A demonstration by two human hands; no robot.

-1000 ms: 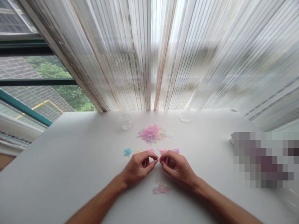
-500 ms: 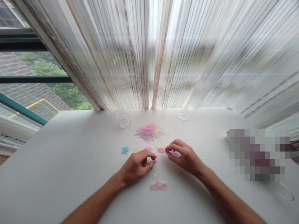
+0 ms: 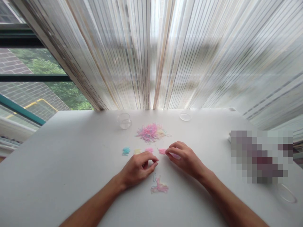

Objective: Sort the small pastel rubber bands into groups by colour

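Small heaps of thin rubber bands lie in a row across the white table. A blue heap [image 3: 126,151], a yellow heap [image 3: 137,151], a pink heap [image 3: 149,149], a coral heap [image 3: 162,151] and a partly covered purple heap [image 3: 175,155] make it up. My right hand [image 3: 186,159] has thumb and index pinched at the coral heap's right edge; whatever is between them is too small to make out. My left hand [image 3: 139,168] rests before the yellow and pink heaps, thumb and index curled with a slight gap, nothing visible between them. Mixed bands [image 3: 160,186] lie nearer me.
Behind the row sits a larger mixed pile of rubber bands [image 3: 151,132]. A clear round container [image 3: 124,121] stands back left, a clear lid [image 3: 185,117] back right. A blurred-out object [image 3: 260,157] and a clear ring [image 3: 287,193] are at right. Striped curtains [image 3: 151,56] hang behind.
My hands were fingertip to fingertip at the middle. The right hand has moved away to the right and forward, onto the coral heap. My left hand has stayed nearly in place.
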